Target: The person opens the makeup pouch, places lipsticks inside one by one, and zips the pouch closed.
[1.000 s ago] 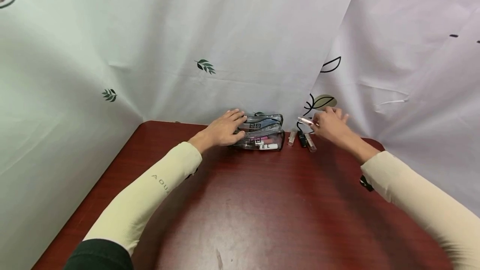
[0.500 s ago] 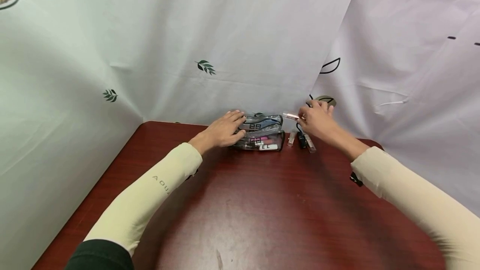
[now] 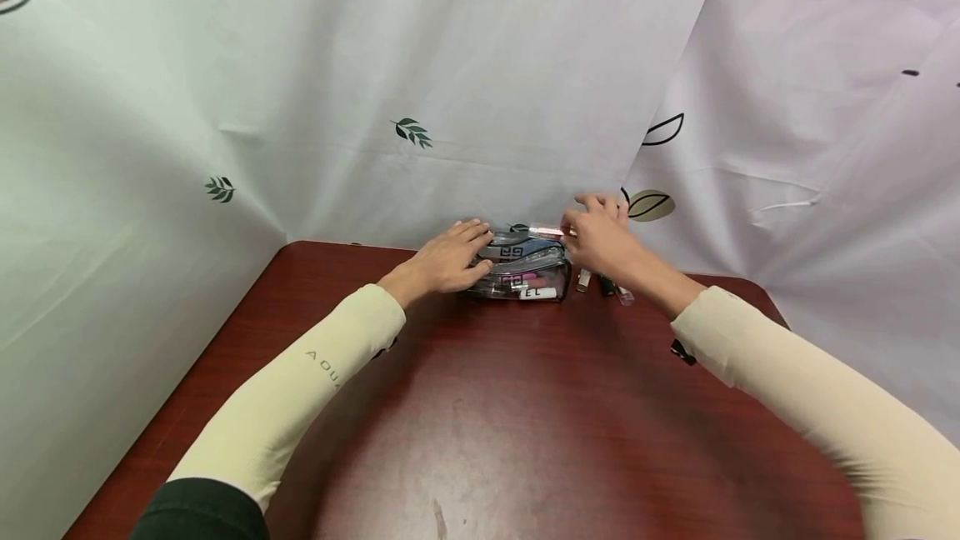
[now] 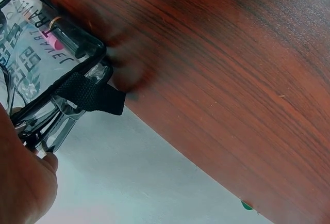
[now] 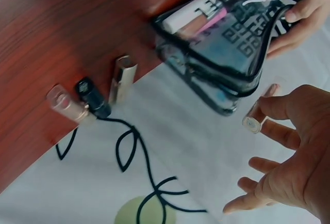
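A clear cosmetic pouch (image 3: 557, 280) with black trim stands at the table's back edge, its top unzipped. My left hand (image 3: 442, 261) holds its rim, the thumb on the near side and fingers behind, as the right wrist view shows. Through the plastic I see a white tube (image 5: 190, 15), a pink tube (image 5: 214, 20) and a dark tube (image 4: 67, 34). My right hand (image 3: 600, 236) pinches a slim clear lipstick (image 3: 545, 231) between thumb and index finger, just above the pouch's opening. The other right fingers spread loosely.
Right of the pouch lie a clear, gold-toned lipstick (image 5: 122, 79), a black lipstick (image 5: 93, 97) and a clear, pinkish lipstick (image 5: 67, 104), partly behind my right hand in the head view. A white printed cloth (image 3: 450, 90) hangs behind the reddish-brown table (image 3: 480, 407).
My right hand has moved left with the lipstick, from over the loose lipsticks to above the pouch. My left hand has stayed on the pouch.
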{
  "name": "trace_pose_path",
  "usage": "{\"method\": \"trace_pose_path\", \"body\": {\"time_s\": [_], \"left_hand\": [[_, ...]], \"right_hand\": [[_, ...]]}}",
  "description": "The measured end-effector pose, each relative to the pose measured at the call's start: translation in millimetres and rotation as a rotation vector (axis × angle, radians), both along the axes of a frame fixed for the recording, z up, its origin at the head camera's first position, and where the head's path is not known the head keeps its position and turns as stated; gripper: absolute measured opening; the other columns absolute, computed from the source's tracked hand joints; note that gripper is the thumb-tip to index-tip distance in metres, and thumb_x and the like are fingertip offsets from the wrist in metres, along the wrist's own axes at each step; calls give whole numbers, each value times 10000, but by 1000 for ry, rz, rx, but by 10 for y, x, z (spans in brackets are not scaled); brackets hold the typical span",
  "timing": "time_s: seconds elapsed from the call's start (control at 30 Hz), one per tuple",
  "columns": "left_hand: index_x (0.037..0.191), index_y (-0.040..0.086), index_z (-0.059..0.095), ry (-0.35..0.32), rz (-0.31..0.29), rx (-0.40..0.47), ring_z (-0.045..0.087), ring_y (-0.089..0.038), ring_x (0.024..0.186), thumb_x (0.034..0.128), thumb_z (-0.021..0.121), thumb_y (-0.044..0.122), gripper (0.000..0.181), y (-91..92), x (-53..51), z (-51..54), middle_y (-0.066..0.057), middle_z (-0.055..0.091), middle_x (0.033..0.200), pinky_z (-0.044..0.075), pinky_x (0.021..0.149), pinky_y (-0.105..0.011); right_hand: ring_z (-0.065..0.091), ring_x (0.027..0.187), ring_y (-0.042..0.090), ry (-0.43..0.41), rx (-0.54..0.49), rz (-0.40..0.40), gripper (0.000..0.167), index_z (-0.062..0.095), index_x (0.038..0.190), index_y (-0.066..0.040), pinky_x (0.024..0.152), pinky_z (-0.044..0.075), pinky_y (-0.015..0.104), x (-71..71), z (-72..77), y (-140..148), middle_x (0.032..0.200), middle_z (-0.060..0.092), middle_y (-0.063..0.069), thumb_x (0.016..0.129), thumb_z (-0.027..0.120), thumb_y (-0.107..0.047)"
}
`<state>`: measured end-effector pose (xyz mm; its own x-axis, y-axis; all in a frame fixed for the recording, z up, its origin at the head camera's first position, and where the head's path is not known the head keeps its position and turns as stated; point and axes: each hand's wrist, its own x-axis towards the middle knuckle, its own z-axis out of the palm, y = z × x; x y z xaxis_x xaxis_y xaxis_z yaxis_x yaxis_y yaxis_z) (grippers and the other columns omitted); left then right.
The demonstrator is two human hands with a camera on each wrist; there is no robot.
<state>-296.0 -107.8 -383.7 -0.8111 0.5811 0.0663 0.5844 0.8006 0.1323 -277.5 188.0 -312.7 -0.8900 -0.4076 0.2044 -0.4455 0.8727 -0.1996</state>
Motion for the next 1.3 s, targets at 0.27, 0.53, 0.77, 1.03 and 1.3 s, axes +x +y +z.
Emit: {"method": "trace_pose_path", "body": {"time_s": [0.27,0.53,0.77,1.03,1.3], "left_hand": [[1753,8,376,1,1,3,215,-364,1776,1152,414,434,738,9,4,17,-183,320,1860,129,1475,-500],[1744,5,397,-3,7,13,228,-363,1772,1147,426,429,733,-3,-6,10,-184,331,1855,136,1474,-499],[1716,-28,434,11,5,2,238,-369,1768,1140,418,427,734,-9,-2,13,-190,334,1853,151,1471,-495],[1739,3,408,2,6,11,225,-364,1773,1151,420,439,732,4,1,4,-181,329,1857,142,1473,-500],[1752,17,387,-9,12,12,216,-357,1776,1162,443,423,718,-2,8,11,-174,316,1863,133,1474,-503]], "right_hand": [[243,1658,587,-31,-14,19,168,777,1171,-27,1335,46,880,19,-24,-237,1769,400,312,1089,655,-108],[250,1673,565,-24,30,44,140,773,1156,-62,1346,63,864,9,-74,-467,1774,408,288,1091,676,-138],[243,1685,555,-25,55,62,181,778,1208,-67,1344,74,871,22,-106,-573,1781,404,276,1095,655,-136],[236,1689,556,-48,73,43,253,770,1314,-59,1339,93,877,24,-188,-597,1799,379,264,1097,670,-143],[235,1691,549,-58,60,38,294,759,1380,-55,1342,88,873,35,-197,-578,1802,371,261,1133,656,-176]]}}
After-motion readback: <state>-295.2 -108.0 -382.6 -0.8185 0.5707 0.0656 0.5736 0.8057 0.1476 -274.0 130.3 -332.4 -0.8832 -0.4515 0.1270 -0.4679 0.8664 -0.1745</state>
